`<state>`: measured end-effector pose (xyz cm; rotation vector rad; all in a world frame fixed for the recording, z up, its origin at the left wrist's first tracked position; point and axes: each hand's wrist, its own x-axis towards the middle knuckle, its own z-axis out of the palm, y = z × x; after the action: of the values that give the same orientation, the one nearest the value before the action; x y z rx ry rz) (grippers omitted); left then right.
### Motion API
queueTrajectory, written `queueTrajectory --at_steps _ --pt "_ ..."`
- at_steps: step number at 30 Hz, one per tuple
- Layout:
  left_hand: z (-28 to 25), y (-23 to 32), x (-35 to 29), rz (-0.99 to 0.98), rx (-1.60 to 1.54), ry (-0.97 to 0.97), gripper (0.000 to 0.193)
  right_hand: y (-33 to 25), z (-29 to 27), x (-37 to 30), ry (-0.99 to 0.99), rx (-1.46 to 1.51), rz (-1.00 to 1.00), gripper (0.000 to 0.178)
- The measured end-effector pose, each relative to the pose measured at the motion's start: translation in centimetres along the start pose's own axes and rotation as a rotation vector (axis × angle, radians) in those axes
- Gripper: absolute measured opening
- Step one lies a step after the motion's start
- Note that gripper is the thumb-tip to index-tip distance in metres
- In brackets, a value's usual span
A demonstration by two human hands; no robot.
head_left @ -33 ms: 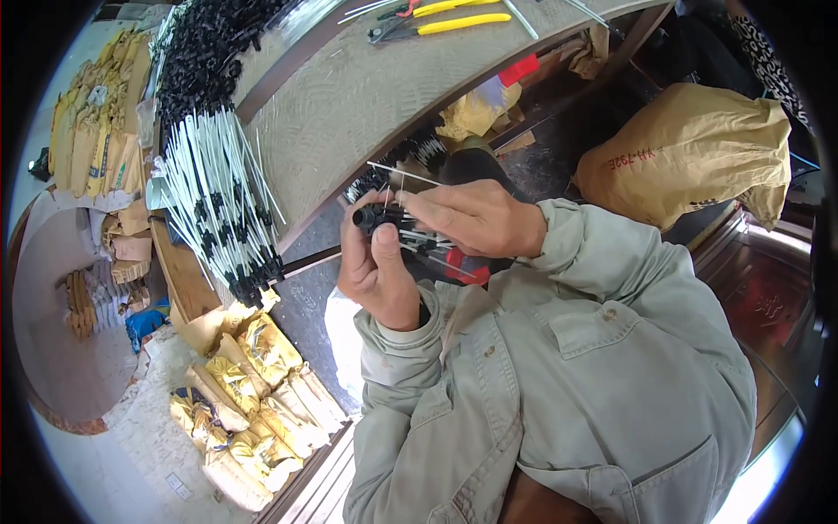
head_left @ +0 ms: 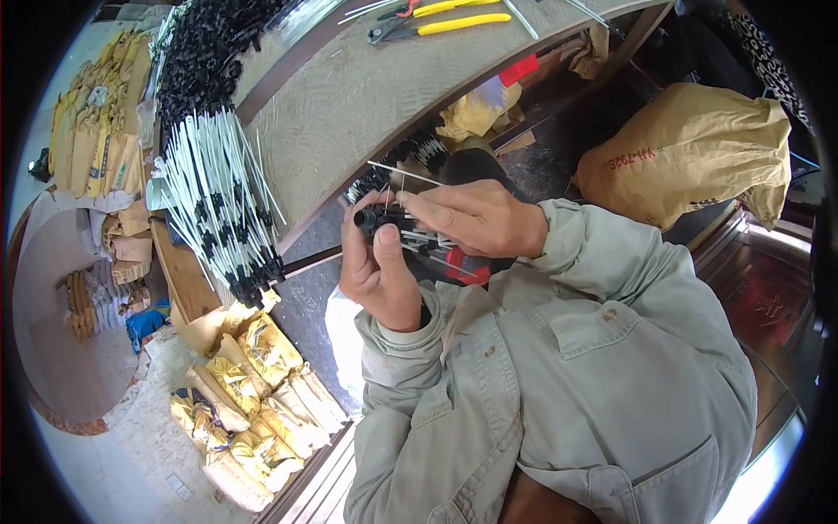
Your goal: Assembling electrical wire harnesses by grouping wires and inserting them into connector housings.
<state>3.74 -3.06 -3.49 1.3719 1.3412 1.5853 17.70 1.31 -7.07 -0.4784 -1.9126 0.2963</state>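
Observation:
My left hand [head_left: 384,284] is closed round a black plastic piece [head_left: 365,218] with a round open end, its thumb lying along the near side. From the right, my right hand [head_left: 480,217] reaches over with its fingers pressed together, fingertips close against the black piece. A thin white rod [head_left: 401,173] sticks out leftward from behind the right fingers, which partly hide the grip on it. More thin white rods [head_left: 426,249] show below the right palm; what they join to is hidden. Something red [head_left: 467,267] lies below them.
A big bundle of white rods with black ends [head_left: 223,192] hangs off the bench [head_left: 323,118] at left, beside a heap of black parts [head_left: 196,65]. Yellow-handled pliers [head_left: 458,24] lie on the bench. Wrapped packs [head_left: 253,402] fill a box lower left; a brown sack [head_left: 685,157] stands right.

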Motion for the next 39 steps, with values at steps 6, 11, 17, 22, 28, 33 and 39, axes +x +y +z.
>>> queueTrajectory --at_steps 6,11,17,22,28,33,39 --pt "0.5 0.3 -0.8 0.030 0.108 0.025 0.033 -1.6 0.2 -0.2 0.038 0.127 0.149 0.034" --pt "0.1 -0.6 -0.8 0.119 0.083 -0.063 0.038 -1.4 -0.3 -0.2 0.016 0.580 0.430 0.022" --pt "0.7 -1.2 -1.4 0.109 0.024 -0.039 0.048 -1.5 -0.3 -0.1 -0.059 0.210 0.267 0.018" --pt "1.0 -1.1 -1.7 0.073 -0.029 -0.026 0.052 -0.6 -1.1 0.7 -0.226 0.222 0.202 0.019" --pt "1.7 0.0 -1.4 0.122 0.081 -0.050 0.032 0.0 -1.6 1.0 -0.306 0.255 0.148 0.018" --pt "2.6 0.5 -0.9 0.132 0.095 -0.077 0.022 0.1 -3.4 1.2 -0.338 0.269 0.202 0.012" --pt "2.9 -0.2 -0.8 0.192 0.001 -0.084 0.019 0.0 -3.7 -0.2 -0.201 0.734 0.649 0.012"
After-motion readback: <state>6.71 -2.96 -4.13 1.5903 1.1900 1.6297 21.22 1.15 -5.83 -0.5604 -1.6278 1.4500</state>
